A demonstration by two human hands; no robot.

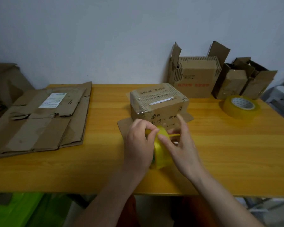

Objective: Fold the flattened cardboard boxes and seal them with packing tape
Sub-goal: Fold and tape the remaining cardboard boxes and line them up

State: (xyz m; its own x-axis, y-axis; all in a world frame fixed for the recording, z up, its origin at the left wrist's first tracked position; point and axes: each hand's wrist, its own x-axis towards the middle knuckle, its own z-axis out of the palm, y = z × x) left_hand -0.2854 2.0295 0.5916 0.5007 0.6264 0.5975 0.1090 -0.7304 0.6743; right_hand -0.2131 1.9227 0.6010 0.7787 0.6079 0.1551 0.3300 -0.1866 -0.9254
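Nearest the camera, both forearms reach in over the front edge of the orange-yellow table (56, 174). Left hand (138, 141) curls round a yellow tape roll (161, 154), held on edge just above the tabletop; its thumb and forefinger pinch the roll's upper rim. Right hand (179, 141) works on the other side of the same roll: thumb and one finger seem to nip a loose tape end, though blur makes this hard to confirm; the remaining fingers are spread, index pointing up toward the box.

Just behind the hands, a small cardboard box (159, 102) stands on the table, its top flaps closed and taped along the seam, printed characters on the front face. Bottom flaps splay out flat beneath it on the near and right sides.

Left, well apart: a stack of flattened boxes (39, 118), a white label on the uppermost sheet.

Right, near the far edge: a second tape roll (240, 106) lying flat, core up.

Farthest, against the pale wall (105, 38): an open box (197, 77) with flaps raised, and beside it on the right a smaller open box (243, 81)
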